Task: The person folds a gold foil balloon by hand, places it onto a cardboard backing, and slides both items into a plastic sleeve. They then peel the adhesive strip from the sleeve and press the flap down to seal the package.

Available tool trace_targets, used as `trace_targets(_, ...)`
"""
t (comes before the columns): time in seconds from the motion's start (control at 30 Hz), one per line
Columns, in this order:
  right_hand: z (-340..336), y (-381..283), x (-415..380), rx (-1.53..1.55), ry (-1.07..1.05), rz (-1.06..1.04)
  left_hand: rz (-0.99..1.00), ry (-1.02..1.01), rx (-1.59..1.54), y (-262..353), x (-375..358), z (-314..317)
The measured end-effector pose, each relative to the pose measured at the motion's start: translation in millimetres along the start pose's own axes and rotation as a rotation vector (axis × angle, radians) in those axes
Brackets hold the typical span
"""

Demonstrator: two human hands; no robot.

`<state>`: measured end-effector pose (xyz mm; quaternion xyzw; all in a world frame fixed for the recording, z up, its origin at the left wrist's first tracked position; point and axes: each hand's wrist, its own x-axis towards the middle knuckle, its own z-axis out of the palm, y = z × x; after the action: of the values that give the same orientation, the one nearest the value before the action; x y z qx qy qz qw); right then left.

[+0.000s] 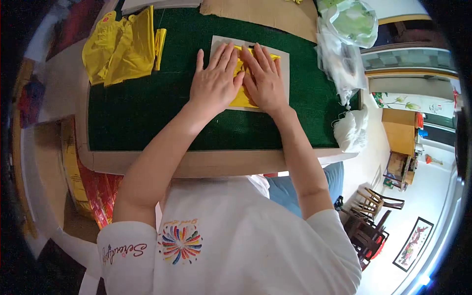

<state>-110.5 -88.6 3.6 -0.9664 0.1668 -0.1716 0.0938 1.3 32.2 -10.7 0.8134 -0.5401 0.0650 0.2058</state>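
Resting flat on yellow film point(242, 100): left hand point(216, 82), right hand point(267, 84), open, gripping nothing. Bag point(350, 23) at bench point(236, 132)'s far-right corner, contents unclear.

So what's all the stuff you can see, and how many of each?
Yellow piece: one, yellow, under the hands
Board: one, grey, under the yellow piece
Mat: one, green, on the table
Yellow plastic: count unclear, yellow, far left
Cardboard: one, brown, far edge
Bags: at least two, clear and greenish, far right
Bundle: one, white, right edge
Framed picture: one, mostly white, right wall
Chairs: count unclear, brown, right floor
Hands: two, bare, left and right
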Motion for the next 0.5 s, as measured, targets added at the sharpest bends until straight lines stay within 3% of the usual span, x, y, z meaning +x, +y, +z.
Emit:
trace_targets(0.27, -44, 40, -15, 0.124, 0.117, 0.098, -0.003, -0.015, 0.011, 0, -2, 1)
trace_targets(0.5, -32, 50, -43, 0.014, -0.007, 0.163, 0.001, -0.052, 0.022, 2, 1, -4)
